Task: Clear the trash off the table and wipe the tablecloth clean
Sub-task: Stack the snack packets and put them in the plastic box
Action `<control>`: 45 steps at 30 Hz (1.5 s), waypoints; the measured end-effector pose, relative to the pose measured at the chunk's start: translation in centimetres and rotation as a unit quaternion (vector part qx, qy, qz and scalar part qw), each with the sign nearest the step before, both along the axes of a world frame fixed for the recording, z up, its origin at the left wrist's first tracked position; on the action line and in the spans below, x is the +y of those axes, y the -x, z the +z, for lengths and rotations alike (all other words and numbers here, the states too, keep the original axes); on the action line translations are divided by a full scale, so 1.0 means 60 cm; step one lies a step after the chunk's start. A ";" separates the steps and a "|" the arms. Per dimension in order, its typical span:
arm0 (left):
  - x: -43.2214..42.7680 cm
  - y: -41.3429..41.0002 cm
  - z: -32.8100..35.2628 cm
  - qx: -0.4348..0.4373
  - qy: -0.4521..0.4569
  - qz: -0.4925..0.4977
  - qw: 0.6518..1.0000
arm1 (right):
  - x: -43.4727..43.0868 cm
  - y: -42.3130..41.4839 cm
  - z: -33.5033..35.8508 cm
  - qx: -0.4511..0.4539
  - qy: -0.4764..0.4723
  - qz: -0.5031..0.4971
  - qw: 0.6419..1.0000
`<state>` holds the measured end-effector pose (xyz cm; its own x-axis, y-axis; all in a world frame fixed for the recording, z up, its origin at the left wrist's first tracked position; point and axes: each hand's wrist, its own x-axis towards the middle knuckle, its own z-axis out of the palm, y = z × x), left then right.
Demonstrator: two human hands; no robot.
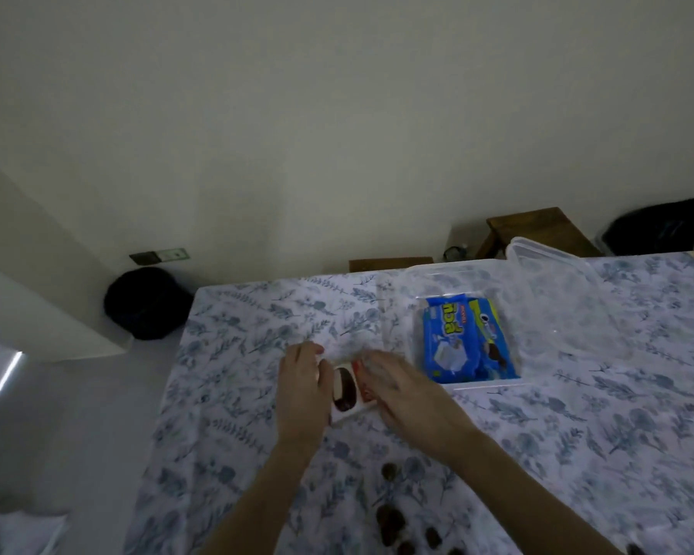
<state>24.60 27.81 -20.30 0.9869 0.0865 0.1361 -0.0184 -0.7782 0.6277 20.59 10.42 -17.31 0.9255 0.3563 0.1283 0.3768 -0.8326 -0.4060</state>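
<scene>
The left grip [303, 388], a bare hand, holds the left side of a small white pack [344, 390] with its fingers curled over the far end. The right grip [397, 388] lies over the pack's red right end. It is blurred, so I cannot tell whether it clasps the pack or only rests on it. The pack lies flat on the cloth [237, 354] in the left half of the worktop [577, 434], between its left edge and a clear tub [401, 310].

The tub stands just right of the right grip, near the far edge. There is one tub, with what look like two blue packets [457, 346] side by side inside it. A second clear piece [553, 274] rests against the tub's far right side; lid or tub, I cannot say.

Left of the left grip only flowered cloth shows out to the left edge and up to the far left corner. More of it stretches right of the tub toward the right edge.

Close to the near edge, between the two forearms, lie brown bits [391, 522]. I count at least five, but blur keeps the count unsure.

Past the far left corner one black bag [147, 302] sits on the floor against the wall. Beyond the far edge stand two wooden seats [537, 226] and one more dark bundle [654, 228] at the far right.
</scene>
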 end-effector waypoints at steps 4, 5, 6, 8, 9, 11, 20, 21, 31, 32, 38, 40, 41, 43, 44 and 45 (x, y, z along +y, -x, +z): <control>0.057 0.012 -0.067 0.113 -0.119 -0.050 0.985 | 0.085 -0.028 -0.064 0.084 0.050 -0.021 0.995; 0.063 0.017 -0.078 0.127 -0.129 -0.062 0.982 | 0.096 -0.032 -0.079 0.122 0.067 -0.032 0.990; 0.067 0.021 -0.085 0.125 -0.133 -0.074 0.980 | 0.104 -0.035 -0.096 0.121 0.074 -0.042 0.989; 0.068 0.027 -0.093 0.086 -0.152 -0.097 0.980 | 0.114 -0.038 -0.118 0.103 0.089 -0.056 0.989; 0.065 0.029 -0.096 0.071 -0.163 -0.111 0.978 | 0.116 -0.037 -0.127 0.126 0.098 -0.057 0.985; 0.065 0.034 -0.105 0.087 -0.167 -0.141 0.972 | 0.118 -0.031 -0.138 0.172 0.108 -0.058 0.978; 0.105 0.055 -0.091 -0.007 -0.163 -0.164 0.973 | 0.109 0.010 -0.106 0.078 0.041 -0.106 0.990; 0.103 0.051 -0.080 -0.025 -0.163 -0.160 0.973 | 0.102 0.013 -0.100 0.064 0.042 -0.118 0.990; -0.118 -0.005 0.064 0.002 0.233 -0.111 0.966 | -0.069 0.001 0.003 -0.041 -0.039 -0.258 0.964; -0.145 -0.005 0.068 0.037 0.285 -0.098 0.953 | -0.094 0.001 -0.001 -0.025 -0.053 -0.279 0.958; -0.246 -0.002 0.034 0.059 0.226 -0.170 0.957 | -0.172 -0.004 -0.042 0.025 -0.048 -0.268 0.962; -0.260 -0.006 0.018 0.019 0.098 -0.224 0.969 | -0.178 -0.003 -0.054 0.031 -0.031 -0.273 0.961; -0.263 -0.007 0.010 0.016 0.036 -0.251 0.967 | -0.180 -0.001 -0.061 0.028 -0.013 -0.274 0.961; -0.266 -0.010 -0.005 0.036 -0.069 -0.283 0.956 | -0.183 0.004 -0.068 0.021 0.023 -0.273 0.961; -0.267 -0.010 -0.012 0.052 -0.111 -0.287 0.950 | -0.185 0.007 -0.071 0.015 0.033 -0.270 0.962; -0.268 -0.012 -0.018 0.065 -0.150 -0.286 0.944 | -0.187 0.011 -0.073 0.009 0.043 -0.261 0.964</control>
